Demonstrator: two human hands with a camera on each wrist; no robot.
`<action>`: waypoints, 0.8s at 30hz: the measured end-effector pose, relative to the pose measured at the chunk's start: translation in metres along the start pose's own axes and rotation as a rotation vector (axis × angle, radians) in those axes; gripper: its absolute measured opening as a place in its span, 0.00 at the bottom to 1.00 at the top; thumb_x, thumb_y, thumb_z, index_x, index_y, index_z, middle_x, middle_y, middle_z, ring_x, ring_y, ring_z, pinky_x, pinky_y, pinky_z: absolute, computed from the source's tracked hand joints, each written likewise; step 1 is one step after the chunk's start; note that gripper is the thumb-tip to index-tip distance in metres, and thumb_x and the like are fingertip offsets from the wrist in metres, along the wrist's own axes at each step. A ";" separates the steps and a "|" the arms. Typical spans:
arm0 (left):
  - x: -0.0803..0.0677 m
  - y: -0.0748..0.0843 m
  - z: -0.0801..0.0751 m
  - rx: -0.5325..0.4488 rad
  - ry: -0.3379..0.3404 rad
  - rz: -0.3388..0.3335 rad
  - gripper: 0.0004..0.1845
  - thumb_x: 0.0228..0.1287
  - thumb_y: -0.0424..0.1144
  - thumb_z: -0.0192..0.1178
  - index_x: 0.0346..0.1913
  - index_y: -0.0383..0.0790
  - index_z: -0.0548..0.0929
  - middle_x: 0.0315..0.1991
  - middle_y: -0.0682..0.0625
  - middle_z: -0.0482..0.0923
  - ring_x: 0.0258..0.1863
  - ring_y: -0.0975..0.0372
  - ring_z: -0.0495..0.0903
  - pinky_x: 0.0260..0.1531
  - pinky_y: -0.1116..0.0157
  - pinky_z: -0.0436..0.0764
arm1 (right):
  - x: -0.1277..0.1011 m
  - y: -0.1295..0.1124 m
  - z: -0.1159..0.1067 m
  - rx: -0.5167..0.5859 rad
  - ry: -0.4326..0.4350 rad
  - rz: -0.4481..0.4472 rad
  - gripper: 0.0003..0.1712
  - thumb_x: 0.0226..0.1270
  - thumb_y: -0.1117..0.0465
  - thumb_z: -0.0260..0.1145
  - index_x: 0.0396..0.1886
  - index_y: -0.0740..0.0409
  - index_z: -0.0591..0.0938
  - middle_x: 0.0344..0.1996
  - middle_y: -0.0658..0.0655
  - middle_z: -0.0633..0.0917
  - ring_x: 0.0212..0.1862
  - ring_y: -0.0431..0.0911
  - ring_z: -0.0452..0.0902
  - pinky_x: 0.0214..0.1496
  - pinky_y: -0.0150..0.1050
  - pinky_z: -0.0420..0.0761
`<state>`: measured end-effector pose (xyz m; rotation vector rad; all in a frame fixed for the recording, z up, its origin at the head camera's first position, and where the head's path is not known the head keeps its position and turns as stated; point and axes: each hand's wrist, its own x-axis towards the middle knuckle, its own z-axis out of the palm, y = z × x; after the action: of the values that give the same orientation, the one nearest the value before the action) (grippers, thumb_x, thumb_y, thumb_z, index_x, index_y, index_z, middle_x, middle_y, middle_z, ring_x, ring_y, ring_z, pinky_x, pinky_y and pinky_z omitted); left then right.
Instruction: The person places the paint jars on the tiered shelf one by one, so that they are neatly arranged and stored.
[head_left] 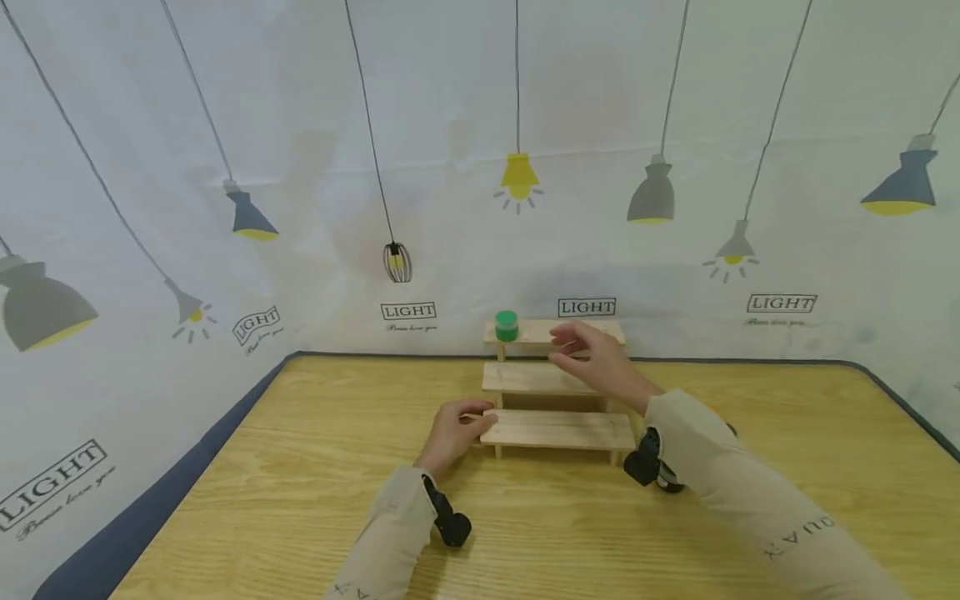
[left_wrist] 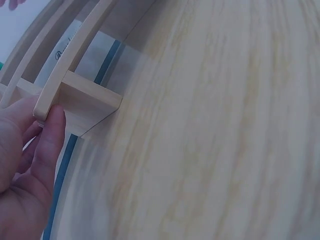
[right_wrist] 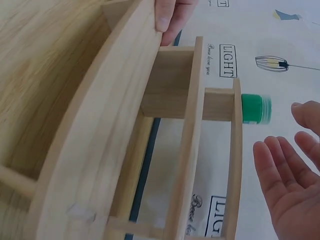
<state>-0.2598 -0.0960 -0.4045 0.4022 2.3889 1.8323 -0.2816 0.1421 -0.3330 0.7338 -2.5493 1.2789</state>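
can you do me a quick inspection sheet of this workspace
surface: wood-grain table
job's things: three-step wooden stand; green jar on the top step's left end
clutter: orange patch by the right sleeve, too hidden to identify
hands: left hand pinches the lowest step's left end; right hand holds nothing, near the top step
cables: nothing seen, only printed lamp cords
surroundings: pale backdrop printed with lamps and "LIGHT"

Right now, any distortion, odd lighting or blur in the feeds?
Head: fairly even light, green jar slightly soft; left wrist: bluish cast, wooden shelf bowed by the lens; right wrist: wooden shelf bowed too, green jar's outer end slightly blurred.
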 end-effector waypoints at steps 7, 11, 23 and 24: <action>0.006 -0.002 -0.002 -0.007 -0.007 -0.002 0.15 0.62 0.33 0.56 0.49 0.27 0.77 0.43 0.36 0.75 0.35 0.54 0.78 0.32 0.58 0.79 | -0.016 -0.006 -0.016 -0.009 0.013 0.012 0.19 0.63 0.63 0.60 0.53 0.65 0.73 0.47 0.62 0.78 0.43 0.52 0.76 0.44 0.47 0.75; 0.010 -0.005 -0.003 -0.008 -0.006 -0.001 0.15 0.62 0.33 0.56 0.49 0.27 0.77 0.43 0.37 0.76 0.34 0.57 0.78 0.32 0.58 0.79 | -0.024 0.007 -0.025 -0.017 0.036 -0.002 0.19 0.64 0.60 0.60 0.53 0.62 0.73 0.47 0.61 0.78 0.43 0.50 0.76 0.42 0.44 0.76; 0.013 -0.006 -0.006 -0.008 -0.004 0.015 0.15 0.62 0.32 0.56 0.48 0.26 0.77 0.43 0.35 0.75 0.30 0.62 0.77 0.32 0.54 0.78 | -0.081 0.023 -0.063 -0.104 0.120 0.067 0.20 0.65 0.60 0.58 0.55 0.61 0.72 0.44 0.61 0.78 0.40 0.32 0.73 0.38 0.30 0.76; 0.013 -0.006 -0.005 -0.009 -0.005 0.016 0.15 0.62 0.32 0.56 0.48 0.26 0.77 0.43 0.35 0.75 0.29 0.62 0.77 0.32 0.54 0.78 | -0.086 0.025 -0.065 -0.109 0.126 0.072 0.20 0.65 0.60 0.58 0.55 0.62 0.72 0.45 0.61 0.78 0.40 0.31 0.72 0.38 0.29 0.75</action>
<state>-0.2744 -0.0991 -0.4080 0.4259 2.3806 1.8460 -0.2235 0.2364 -0.3440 0.5273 -2.5399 1.1566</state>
